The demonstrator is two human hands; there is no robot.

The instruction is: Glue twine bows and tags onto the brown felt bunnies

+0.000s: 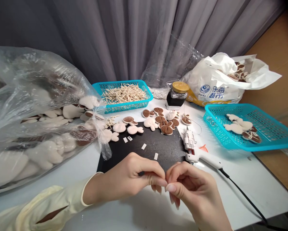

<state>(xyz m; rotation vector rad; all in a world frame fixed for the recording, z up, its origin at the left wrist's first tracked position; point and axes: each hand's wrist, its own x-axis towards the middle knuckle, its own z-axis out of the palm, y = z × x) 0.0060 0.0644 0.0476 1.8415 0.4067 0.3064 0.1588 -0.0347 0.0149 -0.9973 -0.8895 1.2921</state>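
My left hand [140, 175] and my right hand [190, 186] meet fingertip to fingertip above the near edge of a black mat [168, 147]. Both are closed in a pinch, thumb against forefinger. Whatever lies between the fingertips is hidden or too small to make out. Beyond my hands, several small white labels lie on the mat, among them a blank label [156, 156] and a printed label [129, 138]. A white glue gun [194, 154] rests on its side by the mat's right edge, near my right hand.
Plush bunny-shaped pieces [166, 127] lie along the mat's far edge. A blue basket [128, 106] holds short cream cords; another blue basket [230, 144] holds plush pieces. A clear plastic bag [45, 64] fills the left. A gold-lidded jar [180, 87] and white bag [220, 93] stand behind.
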